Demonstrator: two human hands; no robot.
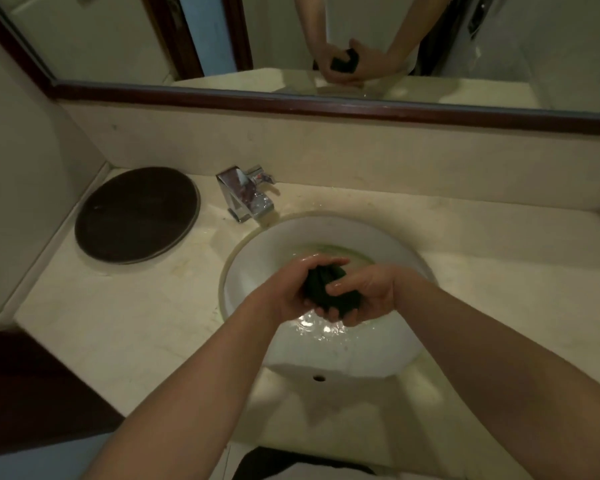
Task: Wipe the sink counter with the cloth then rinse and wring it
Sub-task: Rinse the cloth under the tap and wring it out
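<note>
Glossy chrome faucet [248, 194], smooth white sink [257, 268], seemingly polished stone counter [118, 317], dark cloth [326, 289].

Cloth [328, 289]: dark, bunched into a tight wad, gripped between left hand [291, 294] and right hand [366, 292] directly above the sink basin [257, 258]. Counter [136, 306]: cream stone, surrounds the basin; wet sheen behind it.

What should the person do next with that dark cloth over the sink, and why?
Probably twist and squeeze it: the left hand and right hand both grip the dark bunched cloth above the white round basin, so wrung water would fall straight in.
</note>
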